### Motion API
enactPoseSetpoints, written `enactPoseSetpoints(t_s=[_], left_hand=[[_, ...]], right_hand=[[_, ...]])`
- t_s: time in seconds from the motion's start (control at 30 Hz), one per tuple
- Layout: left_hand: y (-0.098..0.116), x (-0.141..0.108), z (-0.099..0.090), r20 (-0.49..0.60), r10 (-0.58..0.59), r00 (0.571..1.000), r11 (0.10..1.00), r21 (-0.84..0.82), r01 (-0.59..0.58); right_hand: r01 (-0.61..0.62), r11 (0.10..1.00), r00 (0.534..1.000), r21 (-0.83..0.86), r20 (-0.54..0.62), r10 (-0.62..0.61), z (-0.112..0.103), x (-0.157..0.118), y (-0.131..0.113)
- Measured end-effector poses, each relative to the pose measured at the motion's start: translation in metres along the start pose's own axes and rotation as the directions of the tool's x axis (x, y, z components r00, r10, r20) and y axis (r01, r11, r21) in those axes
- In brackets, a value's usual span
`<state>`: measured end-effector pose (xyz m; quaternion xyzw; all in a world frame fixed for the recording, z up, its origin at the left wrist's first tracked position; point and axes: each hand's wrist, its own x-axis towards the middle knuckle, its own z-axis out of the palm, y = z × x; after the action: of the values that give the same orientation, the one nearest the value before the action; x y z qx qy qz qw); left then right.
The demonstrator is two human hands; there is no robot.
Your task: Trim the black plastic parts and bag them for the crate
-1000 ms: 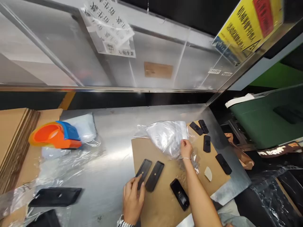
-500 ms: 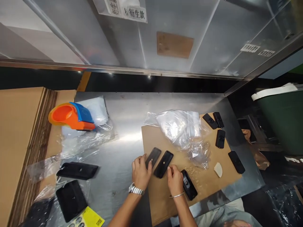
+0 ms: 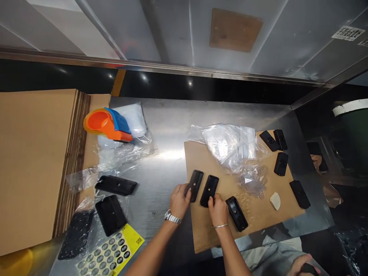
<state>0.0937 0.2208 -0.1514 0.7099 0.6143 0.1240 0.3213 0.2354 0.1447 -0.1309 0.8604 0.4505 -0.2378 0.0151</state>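
Note:
Two slim black plastic covers, each with a small pale dot in its middle, lie side by side on a brown cardboard sheet. My left hand, with a metal watch at the wrist, has its fingers and thumb closed on the lower left edge of the left cover. At the lower end of the right cover, my right hand pinches with thumb and fingertips. Just right of that hand rests a deeper black casing with a round detail in its middle.
Clear plastic bags lie behind the covers. Several black casings and a pale half-round piece are at right. Leftward are an orange tape dispenser, black parts and a sticker sheet. Another person's hand shows bottom right.
The view has shifted, so the table's things appear further right. The left cover now stands straighter, nearly parallel to the right one. Another person's hand with a dark object shows more at lower right.

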Motion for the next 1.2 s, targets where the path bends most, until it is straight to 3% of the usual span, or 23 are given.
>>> enactPoseSetpoints(t_s=[0.2,0.3,0.4,0.47,0.6,0.73,0.9,1.03,1.1,1.2], left_hand=[[-0.009,-0.025,-0.004,0.001,-0.038,0.999,0.998,-0.057,0.038],[-0.011,-0.039,-0.005,0.003,-0.029,1.0,0.995,-0.1,0.029],[-0.014,-0.048,-0.006,-0.01,-0.027,1.0,0.987,-0.156,0.026],[-0.018,-0.051,-0.007,-0.024,-0.061,0.998,0.98,-0.189,0.055],[-0.027,-0.048,-0.011,-0.05,-0.097,0.994,0.974,-0.208,0.084],[-0.031,-0.04,-0.018,-0.069,-0.081,0.994,0.973,-0.22,0.064],[-0.024,-0.03,-0.023,-0.091,-0.092,0.992,0.956,-0.286,0.062],[0.005,-0.019,-0.023,-0.036,-0.112,0.993,0.893,-0.441,0.084],[0.033,-0.012,-0.023,0.071,-0.145,0.987,0.799,-0.58,0.159],[0.083,0.0,-0.022,0.371,-0.154,0.916,0.485,-0.779,0.397]], right_hand=[[0.088,0.992,0.995,-0.084,0.044,-0.085,-0.005,-0.025,0.009],[0.157,0.987,0.987,-0.032,-0.035,-0.158,-0.023,-0.02,0.017],[0.207,0.975,0.946,0.08,-0.27,-0.179,-0.057,0.016,0.028],[0.155,0.983,0.918,0.095,-0.381,-0.109,-0.083,0.057,0.037],[0.002,0.997,0.891,0.077,-0.452,0.033,-0.117,0.142,0.052],[-0.019,0.997,0.898,0.073,-0.437,0.049,-0.118,0.183,0.059],[0.024,0.99,0.887,0.138,-0.461,0.043,-0.111,0.179,0.072],[0.115,0.973,0.855,0.2,-0.518,0.005,-0.117,0.156,0.077],[0.169,0.961,0.835,0.217,-0.55,-0.023,-0.119,0.134,0.072],[0.266,0.937,0.821,0.225,-0.563,-0.098,-0.11,0.086,0.051]])
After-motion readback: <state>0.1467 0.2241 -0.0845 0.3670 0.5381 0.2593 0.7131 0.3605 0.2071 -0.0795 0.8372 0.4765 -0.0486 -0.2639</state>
